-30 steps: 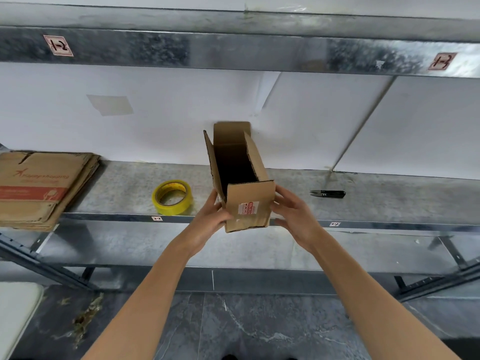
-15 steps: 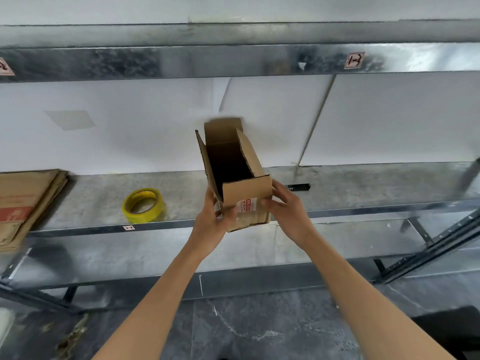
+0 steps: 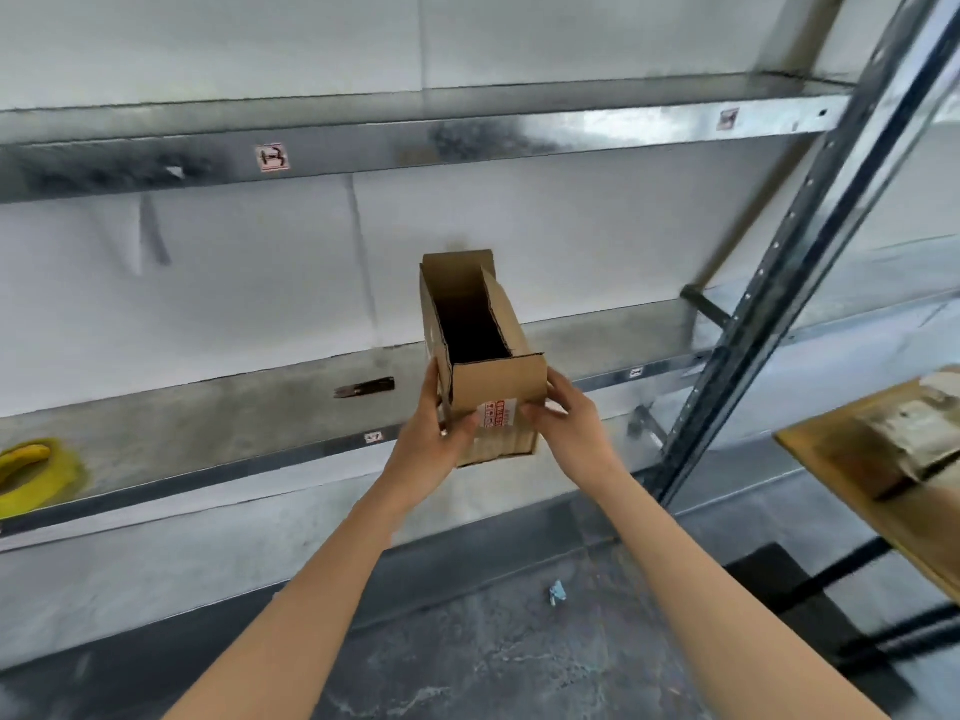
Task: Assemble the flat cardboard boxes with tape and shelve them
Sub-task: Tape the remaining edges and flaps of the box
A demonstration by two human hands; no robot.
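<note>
The cardboard box (image 3: pixel 488 376) is opened into shape, top flaps up, and the left hand (image 3: pixel 434 436) and right hand (image 3: pixel 571 423) clamp its near end, holding it over the front edge of the shelf (image 3: pixel 234 413), so shelving appears not yet done; any bottom taping is hidden.

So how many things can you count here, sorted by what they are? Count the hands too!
Cardboard box: 1
Yellow tape roll: 1
Black cutting tool: 1
Hands: 2 (left hand, right hand)
Total: 5
</note>
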